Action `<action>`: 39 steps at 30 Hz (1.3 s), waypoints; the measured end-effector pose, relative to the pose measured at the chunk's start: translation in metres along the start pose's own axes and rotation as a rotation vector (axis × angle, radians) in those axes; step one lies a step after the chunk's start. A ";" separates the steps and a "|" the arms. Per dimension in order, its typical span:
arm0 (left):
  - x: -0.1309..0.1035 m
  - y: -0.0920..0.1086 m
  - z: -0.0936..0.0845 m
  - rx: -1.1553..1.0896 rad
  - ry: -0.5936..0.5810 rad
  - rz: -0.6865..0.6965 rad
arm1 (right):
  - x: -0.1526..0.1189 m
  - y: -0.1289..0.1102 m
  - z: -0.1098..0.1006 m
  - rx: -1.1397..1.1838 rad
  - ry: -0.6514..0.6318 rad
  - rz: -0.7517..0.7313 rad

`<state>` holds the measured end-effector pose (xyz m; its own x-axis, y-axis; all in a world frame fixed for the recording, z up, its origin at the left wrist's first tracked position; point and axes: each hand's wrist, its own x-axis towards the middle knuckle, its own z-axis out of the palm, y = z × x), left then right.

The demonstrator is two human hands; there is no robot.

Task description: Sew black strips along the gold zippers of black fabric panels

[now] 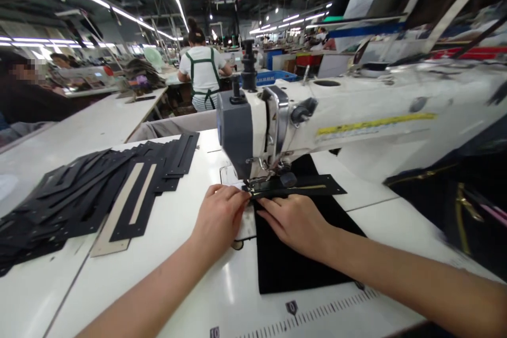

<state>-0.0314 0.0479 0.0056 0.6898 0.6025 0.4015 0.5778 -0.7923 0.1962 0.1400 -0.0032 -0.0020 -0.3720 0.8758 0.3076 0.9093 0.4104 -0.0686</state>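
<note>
My left hand (222, 208) is closed, its thumb and fingertips pinching the near left end of a black slotted strip (312, 186) beside the sewing machine's presser foot. A gold-coloured line, perhaps a zipper, shows along the strip's slot. Below the strip lies a black fabric panel (301, 269), flat on the white table. My right hand (297, 222) rests on this panel, fingers together and gripping at the strip's near edge. The white sewing machine (356, 111) has its grey head (235, 132) directly over the work. Its needle point is hard to make out.
Left of the machine spreads a pile of black slotted pieces (79, 190), with a beige slotted piece (113, 247) among them. A dark item with gold zippers (459, 206) lies at right. A ruler scale (312, 314) marks the table's front. Beyond, a person (204, 71) in a green apron faces away.
</note>
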 end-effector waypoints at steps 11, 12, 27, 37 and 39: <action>-0.001 0.007 0.003 0.165 -0.122 0.039 | -0.002 0.004 0.003 -0.022 0.091 -0.097; -0.001 0.008 0.003 0.180 -0.132 0.038 | -0.003 0.004 0.001 -0.031 0.113 -0.109; -0.001 0.017 0.008 0.286 0.029 0.050 | 0.005 0.015 0.011 0.083 0.145 -0.105; 0.002 0.014 0.007 0.285 0.045 0.121 | 0.007 0.018 0.006 0.092 0.080 -0.102; 0.003 0.014 0.007 0.293 0.020 0.115 | 0.008 0.019 0.007 0.110 0.088 -0.109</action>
<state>-0.0184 0.0391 0.0031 0.7509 0.5060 0.4244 0.5994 -0.7920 -0.1163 0.1530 0.0135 -0.0080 -0.4455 0.8009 0.4002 0.8367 0.5314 -0.1321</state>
